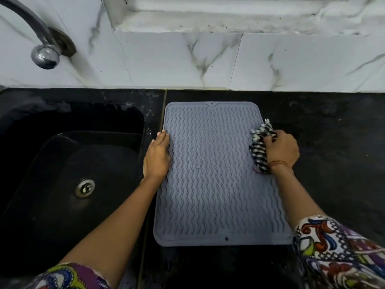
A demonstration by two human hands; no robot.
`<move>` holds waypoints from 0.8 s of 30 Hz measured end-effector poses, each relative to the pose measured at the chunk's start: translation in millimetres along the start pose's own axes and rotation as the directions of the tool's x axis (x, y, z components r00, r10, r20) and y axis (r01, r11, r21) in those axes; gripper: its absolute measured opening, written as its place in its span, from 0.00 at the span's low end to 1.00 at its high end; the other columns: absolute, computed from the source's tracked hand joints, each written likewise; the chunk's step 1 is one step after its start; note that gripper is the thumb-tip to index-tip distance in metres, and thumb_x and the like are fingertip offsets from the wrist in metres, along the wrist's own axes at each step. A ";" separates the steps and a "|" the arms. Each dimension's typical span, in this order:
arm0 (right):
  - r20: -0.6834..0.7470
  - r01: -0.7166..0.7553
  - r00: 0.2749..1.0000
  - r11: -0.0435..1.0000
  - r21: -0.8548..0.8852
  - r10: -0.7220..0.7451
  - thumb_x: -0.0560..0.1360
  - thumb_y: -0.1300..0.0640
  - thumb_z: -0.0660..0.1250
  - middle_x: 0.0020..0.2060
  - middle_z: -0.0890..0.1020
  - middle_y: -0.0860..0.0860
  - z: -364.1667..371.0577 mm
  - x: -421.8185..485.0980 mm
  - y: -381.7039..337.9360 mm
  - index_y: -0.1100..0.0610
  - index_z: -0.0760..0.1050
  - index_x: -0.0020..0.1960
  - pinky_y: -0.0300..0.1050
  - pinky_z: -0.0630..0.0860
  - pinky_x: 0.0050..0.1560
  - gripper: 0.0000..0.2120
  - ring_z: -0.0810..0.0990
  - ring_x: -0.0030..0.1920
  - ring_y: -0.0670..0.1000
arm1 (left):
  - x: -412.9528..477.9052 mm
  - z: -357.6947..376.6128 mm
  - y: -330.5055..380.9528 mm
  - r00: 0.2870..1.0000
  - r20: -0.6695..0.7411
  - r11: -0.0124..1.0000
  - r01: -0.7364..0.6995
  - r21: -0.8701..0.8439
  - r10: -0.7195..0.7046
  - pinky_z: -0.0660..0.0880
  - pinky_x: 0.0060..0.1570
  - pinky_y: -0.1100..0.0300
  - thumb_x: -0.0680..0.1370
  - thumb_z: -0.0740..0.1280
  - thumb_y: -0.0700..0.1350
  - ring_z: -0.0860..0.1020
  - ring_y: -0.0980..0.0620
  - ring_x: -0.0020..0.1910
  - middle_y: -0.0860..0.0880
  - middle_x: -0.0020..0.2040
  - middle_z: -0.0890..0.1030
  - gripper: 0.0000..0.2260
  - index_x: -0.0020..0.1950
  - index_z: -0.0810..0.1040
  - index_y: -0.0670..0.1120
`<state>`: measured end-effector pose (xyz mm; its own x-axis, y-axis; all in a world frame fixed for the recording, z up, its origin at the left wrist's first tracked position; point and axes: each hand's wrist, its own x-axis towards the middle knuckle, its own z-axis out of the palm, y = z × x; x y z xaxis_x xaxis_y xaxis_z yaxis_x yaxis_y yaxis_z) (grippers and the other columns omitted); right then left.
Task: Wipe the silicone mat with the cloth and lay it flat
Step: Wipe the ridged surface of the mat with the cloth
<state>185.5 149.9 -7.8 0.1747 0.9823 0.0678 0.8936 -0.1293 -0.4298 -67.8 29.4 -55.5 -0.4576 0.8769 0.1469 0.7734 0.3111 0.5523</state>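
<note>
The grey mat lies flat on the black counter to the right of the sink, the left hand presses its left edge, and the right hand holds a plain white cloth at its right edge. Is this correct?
Not quite. In the head view, the cloth bunched in the right hand is black-and-white patterned, not plain white. The rest holds: the mat lies flat on the counter right of the sink, and the left hand presses its left edge.

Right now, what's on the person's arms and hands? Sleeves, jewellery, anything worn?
Both hands are bare, no gloves: left hand, right hand. The right wrist carries a thin reddish-orange thread band. Both forearms are uncovered. The sleeves end near the elbows, in a white fabric with a busy print of purple, red, blue and yellow-green.
</note>
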 end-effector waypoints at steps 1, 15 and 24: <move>-0.016 -0.031 0.999 0.999 0.026 0.032 0.78 0.57 0.60 0.52 0.80 0.61 3.8 -4.0 -6.8 0.62 0.77 0.56 0.50 0.74 0.48 0.12 0.78 0.52 0.60 | 0.6 -0.2 0.1 1.000 -0.007 1.000 0.006 0.005 -0.006 0.57 0.73 0.52 0.73 0.56 0.26 0.60 0.47 0.73 0.44 0.74 0.62 0.26 0.70 0.62 0.40; -0.006 -0.063 0.998 0.998 -0.024 0.062 0.77 0.55 0.61 0.55 0.78 0.65 -7.8 -2.4 20.9 0.63 0.75 0.58 0.54 0.74 0.52 0.15 0.77 0.55 0.65 | -2.2 1.0 1.9 1.000 -0.002 1.000 0.011 0.017 -0.011 0.57 0.73 0.52 0.74 0.57 0.28 0.60 0.47 0.73 0.45 0.74 0.62 0.25 0.70 0.62 0.41; 0.223 0.334 0.900 0.921 0.199 -0.374 0.77 0.54 0.62 0.54 0.81 0.56 36.1 -113.9 -85.7 0.56 0.76 0.61 0.46 0.75 0.52 0.14 0.79 0.54 0.56 | -4.9 -1.2 2.7 1.000 -0.004 1.000 0.007 -0.007 -0.007 0.57 0.73 0.50 0.74 0.55 0.27 0.59 0.47 0.73 0.43 0.73 0.63 0.25 0.70 0.62 0.40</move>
<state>74.1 54.0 -11.2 -0.2693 0.9628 0.0211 0.7993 0.2357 -0.5528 -64.0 25.5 -53.7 -0.4649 0.8732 0.1464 0.7670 0.3146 0.5593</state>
